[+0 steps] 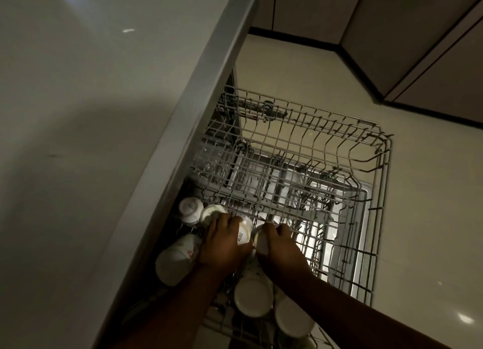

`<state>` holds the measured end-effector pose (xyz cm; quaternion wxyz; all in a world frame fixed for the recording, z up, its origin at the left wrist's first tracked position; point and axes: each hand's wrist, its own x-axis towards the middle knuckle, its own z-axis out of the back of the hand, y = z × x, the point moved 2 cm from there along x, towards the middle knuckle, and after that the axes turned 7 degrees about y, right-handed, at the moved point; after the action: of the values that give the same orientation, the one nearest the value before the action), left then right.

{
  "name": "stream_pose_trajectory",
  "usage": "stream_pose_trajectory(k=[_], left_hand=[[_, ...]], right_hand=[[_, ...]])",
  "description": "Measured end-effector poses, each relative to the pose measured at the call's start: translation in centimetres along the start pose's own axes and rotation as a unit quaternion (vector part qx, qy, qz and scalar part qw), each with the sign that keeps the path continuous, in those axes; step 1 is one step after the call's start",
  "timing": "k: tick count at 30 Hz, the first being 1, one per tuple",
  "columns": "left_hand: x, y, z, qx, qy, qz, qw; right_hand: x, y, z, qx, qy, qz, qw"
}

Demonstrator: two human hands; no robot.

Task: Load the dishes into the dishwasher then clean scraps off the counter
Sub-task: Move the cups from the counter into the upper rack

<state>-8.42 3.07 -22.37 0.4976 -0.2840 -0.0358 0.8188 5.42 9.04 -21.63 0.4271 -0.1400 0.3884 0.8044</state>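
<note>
- Your left hand grips a white cup with dark letters on its side; the fingers curl around it, in the near left part of the upper rack.
- Your right hand grips a second white cup, just beside the first one; the two cups seem to touch or nearly touch.
- Other dishes are already loaded: two small cups at the left, a bowl with a red pattern under the bench edge, and two upturned bowls near you.
- The far part of the rack has nothing in it, so I judge the loading is only partly done.
- Risk: the cups are close together, so they can knock and chip if you set both down at once.
- Risk: a cup put between the wires instead of over them can tip against its neighbour.
- The light is weak, so I cannot tell how the cups sit on the wires; place them slowly.
- I see one small pale mark on the bench; whether it is a scrap or a reflection, I cannot tell.
</note>
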Motion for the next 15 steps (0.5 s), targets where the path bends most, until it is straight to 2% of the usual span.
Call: stream_pose_trajectory(k=[7, 11, 15], left_hand=[[1.7, 0.2, 0.1, 0.085, 0.037, 0.005, 0.996], [2.7, -0.4, -0.5, 0.189, -0.030, -0.032, 0.981], [2.7, -0.8, -0.5, 0.208, -0.047, -0.053, 0.976]], right_hand=[[2.0, -0.8, -0.6, -0.026, 0.043, 0.023, 0.998], [2.8, -1.1, -0.8, -0.015, 0.053, 0.020, 0.998], [2.9, -1.7, -1.0, 0.016, 0.047, 0.037, 0.998]])
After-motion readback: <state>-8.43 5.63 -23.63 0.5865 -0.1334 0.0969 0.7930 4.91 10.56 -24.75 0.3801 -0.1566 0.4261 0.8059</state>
